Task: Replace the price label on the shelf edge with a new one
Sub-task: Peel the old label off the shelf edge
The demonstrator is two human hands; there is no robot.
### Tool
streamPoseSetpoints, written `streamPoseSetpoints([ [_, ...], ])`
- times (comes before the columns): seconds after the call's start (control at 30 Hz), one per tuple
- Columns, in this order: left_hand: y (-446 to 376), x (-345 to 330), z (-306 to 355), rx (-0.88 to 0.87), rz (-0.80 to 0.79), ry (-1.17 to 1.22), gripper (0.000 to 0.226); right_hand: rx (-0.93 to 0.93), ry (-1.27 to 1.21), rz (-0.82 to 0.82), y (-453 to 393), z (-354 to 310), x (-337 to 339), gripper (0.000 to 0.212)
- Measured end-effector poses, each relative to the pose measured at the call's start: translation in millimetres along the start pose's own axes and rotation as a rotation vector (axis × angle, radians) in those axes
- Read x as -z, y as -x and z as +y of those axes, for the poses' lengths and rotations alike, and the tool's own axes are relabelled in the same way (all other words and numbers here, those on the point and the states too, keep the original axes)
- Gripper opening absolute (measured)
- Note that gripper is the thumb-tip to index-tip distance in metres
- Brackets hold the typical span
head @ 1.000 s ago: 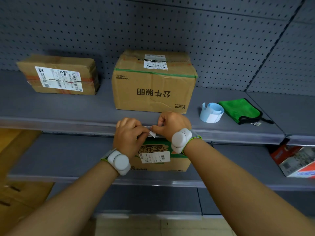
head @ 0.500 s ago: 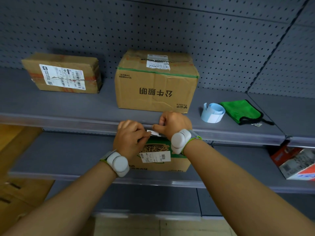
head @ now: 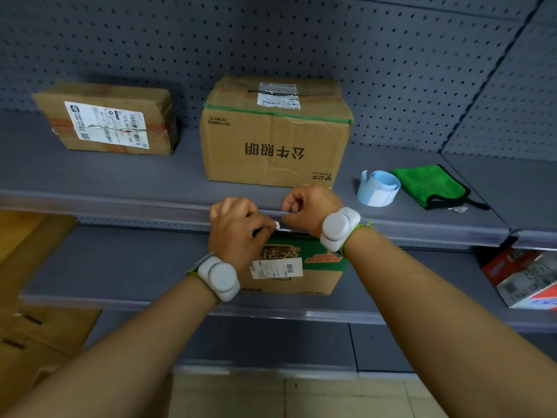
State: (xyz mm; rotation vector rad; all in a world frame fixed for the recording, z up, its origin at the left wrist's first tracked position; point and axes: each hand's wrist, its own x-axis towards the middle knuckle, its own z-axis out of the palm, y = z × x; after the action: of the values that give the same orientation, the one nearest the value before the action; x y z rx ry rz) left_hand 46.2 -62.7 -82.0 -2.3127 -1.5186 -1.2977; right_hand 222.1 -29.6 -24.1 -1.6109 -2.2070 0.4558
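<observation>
1. Two hands meet at the front rail of the shelf [head: 120,203]. Our left hand [head: 238,227] is curled, its thumb and fingers pinching a small white label [head: 277,225], of which only a corner shows. Our right hand [head: 310,206] is also curled, fingertips pressed to the clear strip on the rail just beside that corner; we cannot tell whether it grips the label too or only steadies the strip.

2. Compared with a second ago, the white corner now lies lower and flatter against the rail, and less of it shows. Both hands have kept their place at the edge. We judge the label is being worked along or into the strip, not carried away, though whether it is the old one or the new one we cannot say.

3. For the task, this means the swap sits at the fiddly stage at the rail itself and is not yet finished.

4. Just behind the hands, a large cardboard box [head: 275,137] stands on the shelf, and a smaller parcel [head: 111,122] lies well to its left.

5. To the right of the box, a roll of blue label paper [head: 378,193] rests near a green cloth [head: 428,184].

6. Below the hands, on the lower shelf, a green-printed carton [head: 301,267] sits directly under the label spot.
</observation>
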Motion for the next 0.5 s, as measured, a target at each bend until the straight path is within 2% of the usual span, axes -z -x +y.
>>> streamPoseSetpoints([
  [0.33,5,1,-8,-0.005,-0.03,-0.004,0.007,-0.015,0.016,0.025,3,-4,-1,0.008],
  [0.5,14,4,-4,0.16,-0.014,0.056,0.01,-0.014,0.013,0.001,3,-4,2,0.008],
])
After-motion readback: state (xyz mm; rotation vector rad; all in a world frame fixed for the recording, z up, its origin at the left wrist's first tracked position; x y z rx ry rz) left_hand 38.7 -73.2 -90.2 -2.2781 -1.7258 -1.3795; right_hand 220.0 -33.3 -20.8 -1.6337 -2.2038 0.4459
